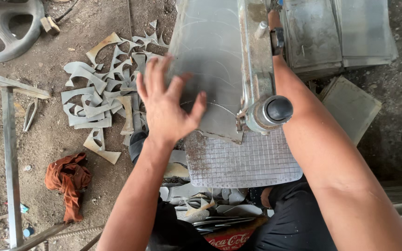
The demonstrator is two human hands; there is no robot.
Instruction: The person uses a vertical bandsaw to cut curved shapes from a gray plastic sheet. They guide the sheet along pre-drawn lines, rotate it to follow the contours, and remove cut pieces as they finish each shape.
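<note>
My left hand (166, 104) lies flat, fingers spread, on the left part of a grey metal sheet (210, 51) marked with curved scribed lines. The sheet rests on the gridded bed (243, 160) of a bench cutter. The cutter's long lever arm (256, 60) runs over the sheet's right side and ends in a black knob (279, 108). My right forearm reaches up along the right of that arm. Only a sliver of my right hand (274, 21) shows above a dark wristband; the rest is hidden behind the lever arm.
A pile of curved metal offcuts (101, 95) lies on the dirt floor to the left, with more scraps (210, 204) below the bed. Stacked sheets (336, 32) sit top right, and a loose sheet (350, 107) lies nearby. An orange rag (68, 179), a metal frame (11, 158) and a wheel (5, 25) are at the left.
</note>
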